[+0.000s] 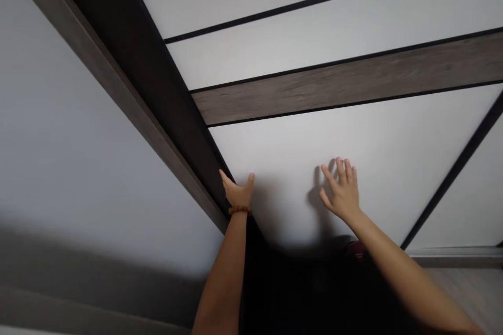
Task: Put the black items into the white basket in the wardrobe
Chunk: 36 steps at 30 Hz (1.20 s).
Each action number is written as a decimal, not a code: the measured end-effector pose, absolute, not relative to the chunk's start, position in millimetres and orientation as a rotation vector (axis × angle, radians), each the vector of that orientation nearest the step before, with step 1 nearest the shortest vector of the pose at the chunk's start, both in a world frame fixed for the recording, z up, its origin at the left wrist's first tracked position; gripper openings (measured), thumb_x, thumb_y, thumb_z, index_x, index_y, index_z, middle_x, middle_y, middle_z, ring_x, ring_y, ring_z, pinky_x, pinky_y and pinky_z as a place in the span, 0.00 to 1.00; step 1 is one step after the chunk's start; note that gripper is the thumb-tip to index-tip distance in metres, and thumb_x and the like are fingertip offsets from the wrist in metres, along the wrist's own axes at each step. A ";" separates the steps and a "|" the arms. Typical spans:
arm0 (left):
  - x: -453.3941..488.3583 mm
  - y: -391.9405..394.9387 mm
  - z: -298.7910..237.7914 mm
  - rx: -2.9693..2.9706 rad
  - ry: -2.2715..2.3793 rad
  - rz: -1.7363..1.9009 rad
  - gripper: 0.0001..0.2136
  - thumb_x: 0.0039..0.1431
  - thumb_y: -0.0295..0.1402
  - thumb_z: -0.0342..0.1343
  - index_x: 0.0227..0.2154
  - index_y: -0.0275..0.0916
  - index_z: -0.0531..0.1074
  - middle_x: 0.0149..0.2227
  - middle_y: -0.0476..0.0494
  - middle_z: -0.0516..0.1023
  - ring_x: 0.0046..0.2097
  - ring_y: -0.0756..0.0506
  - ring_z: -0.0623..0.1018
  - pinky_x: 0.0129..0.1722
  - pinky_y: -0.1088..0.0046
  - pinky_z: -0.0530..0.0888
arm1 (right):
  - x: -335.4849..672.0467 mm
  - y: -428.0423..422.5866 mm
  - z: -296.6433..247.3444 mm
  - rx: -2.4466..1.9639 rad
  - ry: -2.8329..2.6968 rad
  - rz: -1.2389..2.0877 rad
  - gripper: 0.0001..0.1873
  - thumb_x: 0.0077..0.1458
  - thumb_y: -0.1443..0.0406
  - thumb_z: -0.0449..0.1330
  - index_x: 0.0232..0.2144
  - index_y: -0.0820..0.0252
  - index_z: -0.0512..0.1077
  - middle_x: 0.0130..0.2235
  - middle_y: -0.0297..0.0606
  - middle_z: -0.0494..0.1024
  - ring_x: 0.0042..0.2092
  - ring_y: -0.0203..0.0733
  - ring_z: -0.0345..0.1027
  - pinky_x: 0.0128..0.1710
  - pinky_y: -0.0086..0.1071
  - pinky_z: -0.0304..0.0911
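Note:
A large sliding door (283, 152) with white panels, a wood-grain band (346, 76) and thin black strips stands before me. My left hand (239, 193), with a brown bead bracelet (239, 210) on the wrist, is at the door's dark side edge (188, 110). Its thumb points up over the white panel and the fingers stretch out along the dark edge; it holds nothing. Over the lower white panel, my right hand (341, 193) has its fingers spread, close to the surface or touching it. Shadows of both hands fall on the panel.
A wood-grain frame (129, 91) runs along the left, beside a pale grey wall (70, 131). At lower right are another door panel (467, 193), a floor track (456, 252) and the floor (467, 293). Dark clothing (314, 293) fills the bottom middle.

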State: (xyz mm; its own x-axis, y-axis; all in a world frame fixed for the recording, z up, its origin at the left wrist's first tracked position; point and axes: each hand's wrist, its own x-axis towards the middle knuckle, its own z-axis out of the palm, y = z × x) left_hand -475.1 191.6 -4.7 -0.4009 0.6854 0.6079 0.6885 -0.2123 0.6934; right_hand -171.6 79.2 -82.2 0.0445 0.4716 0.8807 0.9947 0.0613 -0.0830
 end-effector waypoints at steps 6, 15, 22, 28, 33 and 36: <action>-472.7 193.9 -7.3 -1.772 -1.996 -1.830 0.53 0.53 0.41 0.73 0.76 0.40 0.48 0.74 0.27 0.62 0.72 0.30 0.68 0.71 0.51 0.67 | -194.7 94.5 -77.8 -1.535 -1.602 -0.792 0.59 0.59 0.59 0.65 0.79 0.40 0.33 0.80 0.41 0.21 0.78 0.77 0.33 0.69 0.73 0.51; -471.6 200.3 -25.5 -1.949 -1.935 -1.910 0.46 0.55 0.42 0.72 0.71 0.42 0.54 0.69 0.29 0.69 0.69 0.32 0.72 0.68 0.51 0.70 | -227.7 94.9 -77.4 -1.565 -1.518 -0.787 0.59 0.60 0.60 0.64 0.79 0.40 0.32 0.80 0.43 0.22 0.78 0.77 0.35 0.69 0.72 0.51; -478.2 214.8 -45.5 -2.196 -1.702 -1.998 0.37 0.56 0.38 0.70 0.66 0.42 0.63 0.61 0.31 0.77 0.62 0.33 0.78 0.62 0.51 0.76 | -283.5 110.5 -70.1 -1.553 -1.648 -0.763 0.58 0.62 0.60 0.64 0.79 0.37 0.29 0.80 0.38 0.18 0.79 0.75 0.32 0.72 0.71 0.48; -475.6 229.3 -57.5 -2.495 -1.517 -2.124 0.27 0.58 0.33 0.65 0.61 0.40 0.70 0.53 0.34 0.82 0.54 0.38 0.83 0.54 0.56 0.81 | -311.5 126.3 -76.7 -1.610 -1.613 -0.753 0.59 0.61 0.59 0.64 0.79 0.40 0.29 0.80 0.40 0.18 0.78 0.77 0.30 0.70 0.72 0.50; -478.1 232.9 -63.5 -2.888 -1.258 -2.101 0.28 0.57 0.33 0.66 0.62 0.42 0.72 0.61 0.33 0.79 0.58 0.38 0.81 0.55 0.57 0.82 | -317.4 136.1 -81.2 -1.692 -1.481 -0.766 0.58 0.62 0.55 0.64 0.80 0.46 0.31 0.80 0.49 0.20 0.78 0.80 0.31 0.68 0.73 0.52; -485.2 233.9 -66.6 -3.030 -1.171 -1.966 0.27 0.58 0.33 0.66 0.62 0.43 0.73 0.61 0.34 0.78 0.58 0.39 0.81 0.53 0.58 0.83 | -321.1 142.8 -85.3 -1.706 -1.444 -0.768 0.58 0.63 0.53 0.64 0.80 0.48 0.32 0.80 0.52 0.24 0.78 0.80 0.32 0.67 0.73 0.54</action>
